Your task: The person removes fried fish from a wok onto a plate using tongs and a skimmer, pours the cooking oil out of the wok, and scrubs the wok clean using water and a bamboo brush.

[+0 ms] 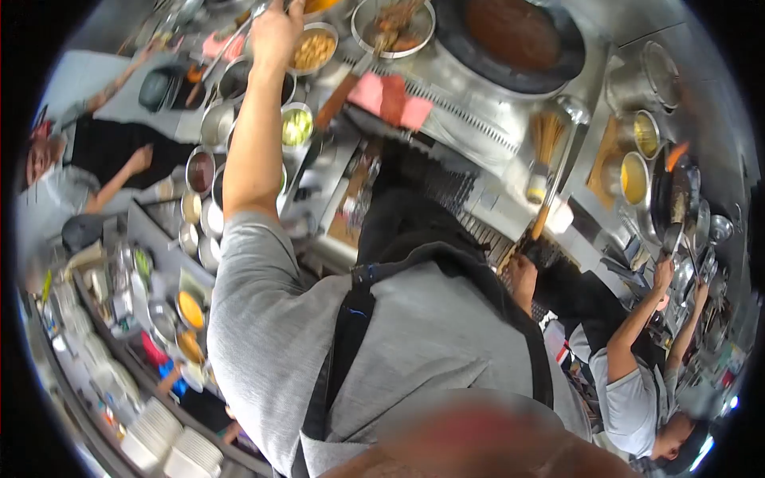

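Observation:
Stretched far forward, my left hand [276, 33] is at the top edge, its fingertips partly cut off. The fingers look curled beside a thin metal rod [236, 36]; what they grip is not clear. Just to its right are a bowl of light brown chunks [313, 49] and a strainer with browned food [396, 30]. My right hand [522, 280] hangs low at my side, fingers curled and their inside hidden. Close above it is the wooden handle of a long ladle [542, 221]; whether they touch I cannot tell.
A large wok of brown liquid [510, 32] sits on the stove. Pink cloths [390, 99] and a bamboo brush [545, 147] lie along its front. One person works at pans on the right [629, 342]; another stands at left [111, 151]. Stacked white plates [159, 434] fill the lower left.

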Action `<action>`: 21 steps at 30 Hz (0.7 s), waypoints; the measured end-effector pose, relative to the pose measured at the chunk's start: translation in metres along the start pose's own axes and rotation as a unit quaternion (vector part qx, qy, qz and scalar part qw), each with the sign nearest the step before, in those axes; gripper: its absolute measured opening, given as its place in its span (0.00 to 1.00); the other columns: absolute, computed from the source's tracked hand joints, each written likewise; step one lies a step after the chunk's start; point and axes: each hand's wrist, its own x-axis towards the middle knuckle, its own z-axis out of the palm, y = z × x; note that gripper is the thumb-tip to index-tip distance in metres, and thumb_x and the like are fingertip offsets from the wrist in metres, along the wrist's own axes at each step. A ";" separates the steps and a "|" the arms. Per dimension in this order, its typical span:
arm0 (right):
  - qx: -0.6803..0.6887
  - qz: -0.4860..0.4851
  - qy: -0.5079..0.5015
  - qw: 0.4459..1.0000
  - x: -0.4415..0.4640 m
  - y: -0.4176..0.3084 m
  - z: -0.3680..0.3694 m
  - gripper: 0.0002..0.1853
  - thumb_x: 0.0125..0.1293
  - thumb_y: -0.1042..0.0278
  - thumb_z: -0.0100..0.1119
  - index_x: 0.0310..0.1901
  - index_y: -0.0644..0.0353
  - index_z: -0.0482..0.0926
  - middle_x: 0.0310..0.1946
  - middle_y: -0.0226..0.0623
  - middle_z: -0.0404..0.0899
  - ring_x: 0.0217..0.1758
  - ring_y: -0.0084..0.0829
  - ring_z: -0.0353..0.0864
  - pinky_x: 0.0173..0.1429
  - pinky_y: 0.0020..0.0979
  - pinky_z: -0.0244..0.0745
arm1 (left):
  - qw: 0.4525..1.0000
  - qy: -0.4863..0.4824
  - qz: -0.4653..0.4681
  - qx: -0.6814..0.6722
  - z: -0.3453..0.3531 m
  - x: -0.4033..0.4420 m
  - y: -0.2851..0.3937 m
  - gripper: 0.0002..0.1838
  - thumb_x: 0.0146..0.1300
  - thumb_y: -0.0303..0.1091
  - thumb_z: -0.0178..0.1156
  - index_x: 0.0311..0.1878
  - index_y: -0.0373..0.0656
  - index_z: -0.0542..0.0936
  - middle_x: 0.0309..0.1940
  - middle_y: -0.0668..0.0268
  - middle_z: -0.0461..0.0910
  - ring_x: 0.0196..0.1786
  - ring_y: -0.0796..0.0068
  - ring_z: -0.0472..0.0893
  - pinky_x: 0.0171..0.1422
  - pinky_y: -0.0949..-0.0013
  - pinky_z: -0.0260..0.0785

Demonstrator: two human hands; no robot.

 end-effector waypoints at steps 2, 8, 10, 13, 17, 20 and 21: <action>0.013 -0.012 -0.012 1.000 -0.005 0.009 -0.006 0.13 0.66 0.69 0.53 0.45 0.69 0.81 0.25 0.39 0.82 0.22 0.25 0.79 0.27 0.28 0.72 | 0.999 -0.037 -0.004 0.023 -0.060 -0.059 -0.001 0.25 0.66 0.53 0.54 0.47 0.39 0.81 0.37 0.43 0.82 0.43 0.46 0.83 0.48 0.52 0.75; -0.018 -0.031 -0.073 0.997 0.021 0.006 -0.028 0.13 0.65 0.68 0.55 0.45 0.67 0.82 0.26 0.41 0.82 0.22 0.27 0.81 0.30 0.29 0.74 | 0.964 -0.206 -0.138 -0.094 -0.216 -0.226 0.006 0.12 0.61 0.37 0.65 0.41 0.38 0.84 0.33 0.54 0.83 0.36 0.57 0.83 0.43 0.62 0.74; -0.014 -0.035 -0.082 0.996 0.035 -0.006 -0.027 0.13 0.63 0.67 0.58 0.45 0.66 0.82 0.26 0.43 0.83 0.24 0.29 0.83 0.34 0.31 0.76 | 0.956 -0.255 -0.123 -0.070 -0.251 -0.252 0.025 0.11 0.59 0.37 0.66 0.37 0.38 0.84 0.31 0.54 0.82 0.34 0.57 0.82 0.40 0.62 0.73; -0.028 -0.054 -0.088 0.994 0.049 -0.022 -0.028 0.14 0.63 0.66 0.58 0.47 0.66 0.81 0.25 0.42 0.82 0.23 0.30 0.82 0.34 0.31 0.76 | 0.925 -0.354 -0.116 -0.076 -0.259 -0.296 0.016 0.12 0.56 0.38 0.68 0.36 0.38 0.85 0.32 0.53 0.82 0.36 0.53 0.82 0.42 0.58 0.74; -0.062 -0.078 -0.111 0.989 0.060 -0.028 -0.023 0.15 0.63 0.66 0.58 0.47 0.66 0.81 0.25 0.42 0.82 0.23 0.30 0.82 0.33 0.31 0.76 | 0.902 -0.412 -0.127 -0.024 -0.186 -0.364 -0.010 0.13 0.57 0.41 0.67 0.34 0.39 0.83 0.34 0.51 0.81 0.38 0.50 0.82 0.45 0.54 0.74; -0.062 -0.040 -0.103 0.992 0.055 -0.041 -0.029 0.15 0.62 0.66 0.58 0.47 0.66 0.81 0.25 0.43 0.82 0.24 0.31 0.83 0.33 0.32 0.76 | 0.880 -0.453 -0.130 0.056 -0.089 -0.410 -0.042 0.13 0.59 0.43 0.64 0.33 0.42 0.83 0.35 0.50 0.80 0.36 0.48 0.82 0.43 0.51 0.75; -0.072 -0.032 -0.097 0.992 0.050 -0.046 -0.034 0.15 0.63 0.66 0.58 0.47 0.66 0.81 0.26 0.43 0.82 0.24 0.31 0.83 0.34 0.31 0.76 | 0.877 -0.457 -0.133 0.066 -0.057 -0.418 -0.054 0.13 0.59 0.44 0.63 0.34 0.42 0.82 0.35 0.49 0.80 0.37 0.46 0.82 0.43 0.50 0.76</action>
